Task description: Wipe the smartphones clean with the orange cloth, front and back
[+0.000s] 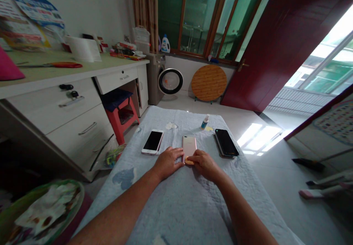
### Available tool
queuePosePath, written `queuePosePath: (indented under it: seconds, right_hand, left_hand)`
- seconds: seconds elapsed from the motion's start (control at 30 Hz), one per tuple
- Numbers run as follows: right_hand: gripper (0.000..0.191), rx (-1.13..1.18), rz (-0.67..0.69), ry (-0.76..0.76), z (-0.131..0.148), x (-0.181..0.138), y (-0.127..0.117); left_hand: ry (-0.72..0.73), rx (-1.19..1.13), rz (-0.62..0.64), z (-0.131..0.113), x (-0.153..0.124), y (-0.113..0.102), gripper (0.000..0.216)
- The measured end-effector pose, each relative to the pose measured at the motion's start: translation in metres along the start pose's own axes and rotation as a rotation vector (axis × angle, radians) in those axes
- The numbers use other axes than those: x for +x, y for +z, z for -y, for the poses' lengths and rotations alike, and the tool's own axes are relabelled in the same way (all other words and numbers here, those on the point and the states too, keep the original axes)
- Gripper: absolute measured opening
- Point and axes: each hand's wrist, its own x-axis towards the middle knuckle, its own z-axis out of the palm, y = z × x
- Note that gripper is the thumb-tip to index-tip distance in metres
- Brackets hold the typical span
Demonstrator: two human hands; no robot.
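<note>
**Small orange pad (188, 161) held on the back of a pale rose-gold smartphone (189, 145)**

Nearest, the light blue-grey patterned cloth (176, 201) runs beneath both bare forearms. The right hand (205, 164) has its fingers drawn together over the pad, pinching or pressing it against the near end of the phone; the fingertips' exact hold is too small to tell. The left hand (168, 160) is loosely spread, fingers and thumb at the phone's left edge, seemingly bracing it rather than gripping. The phone lies back up between the hands.

The step in hand looks like wiping that back panel. The next stroke would call for light, even pressure from the right, with the left keeping the phone from sliding.

Beyond the hands, a white smartphone with a dark screen (153, 141) lies to the left, and a black smartphone (226, 142) rests on another device to the right. Farther off, a small white-capped spray bottle (204, 122) stands upright, untouched.
</note>
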Motion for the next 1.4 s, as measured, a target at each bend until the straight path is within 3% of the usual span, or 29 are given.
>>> queuePosePath:
  seconds: [0.2,0.57,0.73,0.93,1.07,1.27,1.4]
  right_hand:
    - [0.029,-0.014,-0.127,0.096,-0.012,0.008,0.001]
    - [0.032,-0.260,-0.243,0.357,-0.027,0.025,0.017]
    - [0.023,-0.231,-0.327,0.404,-0.034,0.021,0.020]
    - [0.026,-0.236,-0.578,0.550,-0.034,0.018,0.017]
    - [0.023,-0.352,-0.538,0.565,-0.029,0.012,0.010]
    - [0.024,-0.352,-0.327,0.548,-0.026,0.005,0.006]
    - [0.028,-0.403,-0.371,0.473,-0.021,0.003,0.002]
  left_hand:
    - [-0.004,0.009,0.018,-0.001,0.000,-0.002,0.041]
    - [0.016,0.012,0.023,-0.003,0.001,-0.004,0.040]
    - [0.011,0.013,0.025,-0.003,0.001,-0.004,0.040]
    - [0.002,0.008,0.034,-0.004,0.000,-0.005,0.042]
    - [0.001,0.003,0.019,-0.004,0.000,-0.005,0.042]
    - [-0.003,0.012,0.015,-0.002,0.000,-0.003,0.042]
    - [-0.008,0.008,0.019,-0.001,0.000,-0.002,0.043]
